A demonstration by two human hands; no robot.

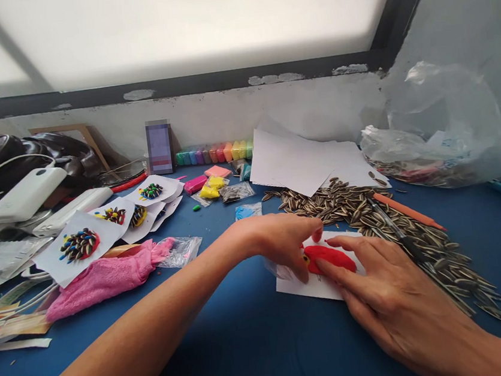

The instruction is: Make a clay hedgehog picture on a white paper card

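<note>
A flattened oval of red clay (337, 258) lies on a small white paper sheet (310, 290) in front of me. My left hand (283, 238) curves around the clay's left end, thumb on the near side and fingers on the far side. A small yellow-and-dark spot (306, 258) shows at that end. My right hand (373, 276) has its fingers spread, with one fingertip resting on the clay and another finger behind it. Beside the paper's left edge, partly under my left hand, is some clear plastic wrap (279, 269).
Striped sunflower seeds (338, 205) are heaped at right, with a black pen (393, 226) and an orange stick (409, 211) across them. Papers with seed-and-clay pieces (80, 246) and a pink cloth (103, 283) lie left. Clay packets (214, 186), paper sheets (295, 159) and a plastic bag (443, 136) stand behind.
</note>
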